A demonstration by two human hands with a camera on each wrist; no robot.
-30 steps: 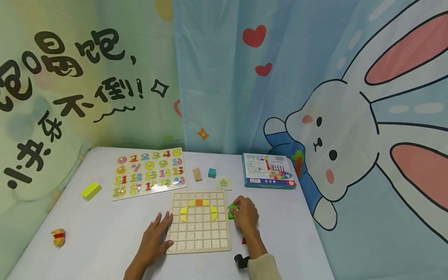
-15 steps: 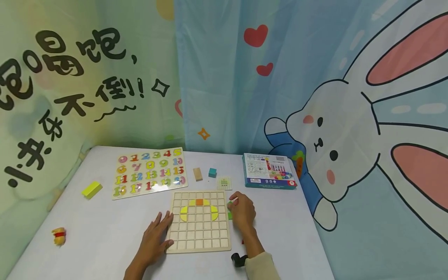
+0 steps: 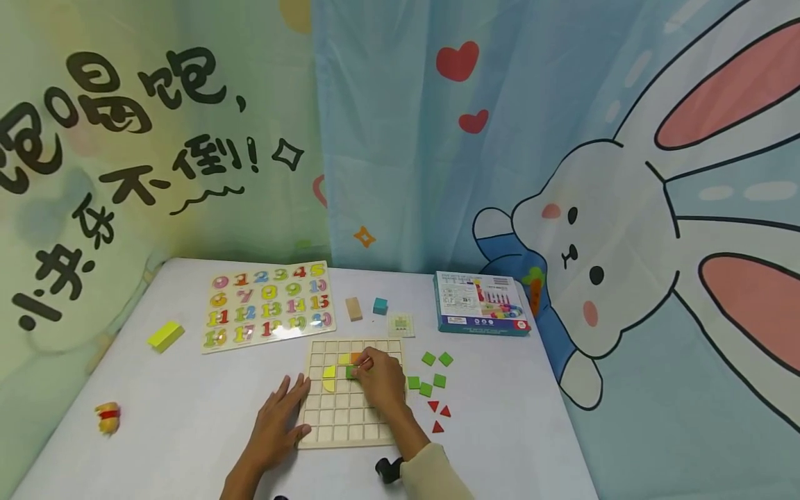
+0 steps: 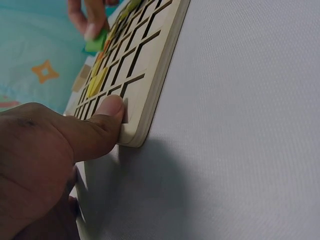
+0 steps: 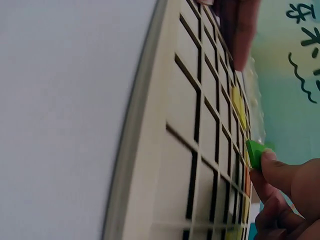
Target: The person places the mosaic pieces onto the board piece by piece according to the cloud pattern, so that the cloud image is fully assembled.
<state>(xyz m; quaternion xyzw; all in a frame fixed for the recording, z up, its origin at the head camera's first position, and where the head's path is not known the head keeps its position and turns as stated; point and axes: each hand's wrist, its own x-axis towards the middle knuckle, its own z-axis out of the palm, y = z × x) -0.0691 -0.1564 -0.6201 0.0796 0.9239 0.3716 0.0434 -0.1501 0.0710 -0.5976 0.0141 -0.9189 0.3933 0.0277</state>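
At the far left of the white table (image 3: 187, 417) lies a small yellow-and-red toy (image 3: 107, 417), blurred; beyond it a yellow block (image 3: 165, 336) and a number puzzle (image 3: 267, 306). The left hand (image 3: 279, 423) lies flat with fingers spread and straight, holding nothing, against the left edge of the wooden grid board (image 3: 331, 417); the left wrist view shows its thumb pressed to the board's corner. The right hand (image 3: 380, 382) reaches over the board's upper middle, its fingertips pinching a green square tile (image 3: 351, 372) just above the cells, beside yellow pieces (image 3: 329, 377) and an orange one, partly covered by the hand; whether the tile touches the board cannot be told. To the right lie loose green squares (image 3: 432, 380) and red triangles (image 3: 439, 413); further back a tan block (image 3: 353, 308), a teal cube (image 3: 379, 306) and a blue box (image 3: 480, 303), its print too small to read.
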